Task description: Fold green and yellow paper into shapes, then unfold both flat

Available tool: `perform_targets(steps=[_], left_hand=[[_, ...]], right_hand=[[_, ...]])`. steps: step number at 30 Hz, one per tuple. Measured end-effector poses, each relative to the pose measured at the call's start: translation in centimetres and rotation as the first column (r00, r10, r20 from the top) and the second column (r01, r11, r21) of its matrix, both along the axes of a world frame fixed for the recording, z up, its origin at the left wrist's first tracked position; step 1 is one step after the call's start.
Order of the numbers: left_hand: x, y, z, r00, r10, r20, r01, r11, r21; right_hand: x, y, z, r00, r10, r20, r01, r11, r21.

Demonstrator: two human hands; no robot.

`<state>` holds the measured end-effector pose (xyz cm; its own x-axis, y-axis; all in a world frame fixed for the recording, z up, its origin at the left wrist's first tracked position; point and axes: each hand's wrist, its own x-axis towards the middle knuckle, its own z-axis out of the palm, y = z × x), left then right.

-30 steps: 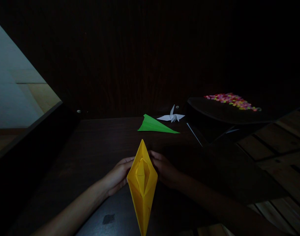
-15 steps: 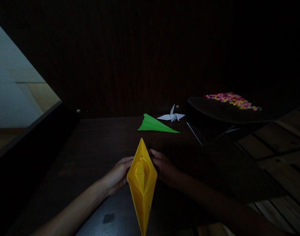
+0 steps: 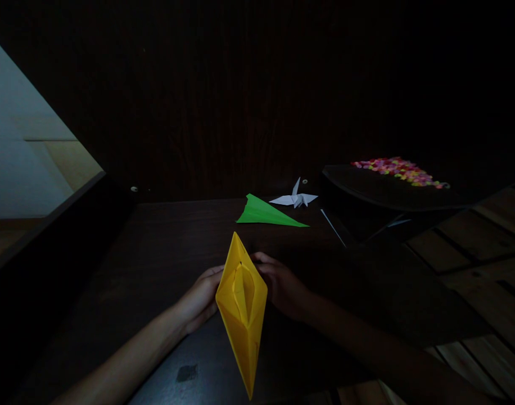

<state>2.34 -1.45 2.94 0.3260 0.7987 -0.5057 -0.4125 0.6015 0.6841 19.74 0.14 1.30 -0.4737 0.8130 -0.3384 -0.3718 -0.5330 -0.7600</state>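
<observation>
Yellow folded paper (image 3: 242,304), a long pointed origami shape, stands above the dark table (image 3: 165,253) between your hands, tilted slightly left. No writing shows on it. Your left hand (image 3: 200,298) and right hand (image 3: 283,287) pinch its flanks from either side, forearms angled inward. Beyond lie a green folded paper (image 3: 263,212) and a white paper crane (image 3: 294,198).

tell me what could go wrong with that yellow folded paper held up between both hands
The yellow folded paper is pinched only at its wide middle by the left hand and right hand, so a hard squeeze could crush the raised centre flap. The scene is dim, so crease lines may be misjudged.
</observation>
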Motion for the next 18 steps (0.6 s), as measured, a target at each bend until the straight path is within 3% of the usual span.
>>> perform_targets(steps=[18], left_hand=[[-0.2, -0.04, 0.37, 0.999, -0.015, 0.032, 0.015, 1.0, 0.014]], right_hand=[[0.22, 0.01, 0.58, 0.996, -0.018, -0.085, 0.017, 1.0, -0.01]])
